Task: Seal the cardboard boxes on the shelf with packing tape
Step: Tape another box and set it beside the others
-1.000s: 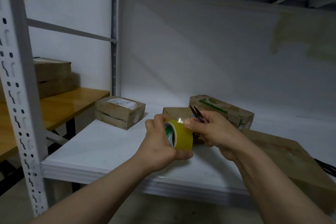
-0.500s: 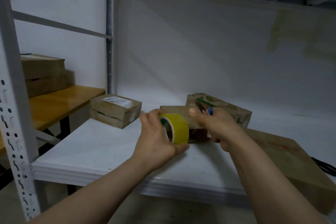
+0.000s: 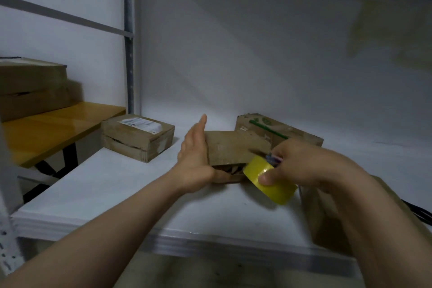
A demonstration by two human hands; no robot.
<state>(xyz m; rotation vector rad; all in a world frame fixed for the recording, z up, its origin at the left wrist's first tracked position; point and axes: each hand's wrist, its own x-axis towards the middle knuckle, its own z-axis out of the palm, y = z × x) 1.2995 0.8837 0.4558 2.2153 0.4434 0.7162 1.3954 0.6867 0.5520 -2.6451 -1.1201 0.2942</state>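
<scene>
- Cardboard box (image 3: 233, 147): scuffed, rectangular; mid-shelf, long axis parallel to the front edge of the shelf (image 3: 117, 194).
- Left hand (image 3: 195, 161): flat, fingers straight, against its left end.
- Right hand (image 3: 301, 166): grips glossy yellow tape roll (image 3: 271, 184) (beside the box's right end).

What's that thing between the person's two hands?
A small cardboard box, seen in the head view. The left hand lies flat against its left side; the right hand grips a yellow tape roll at its right corner.
</scene>
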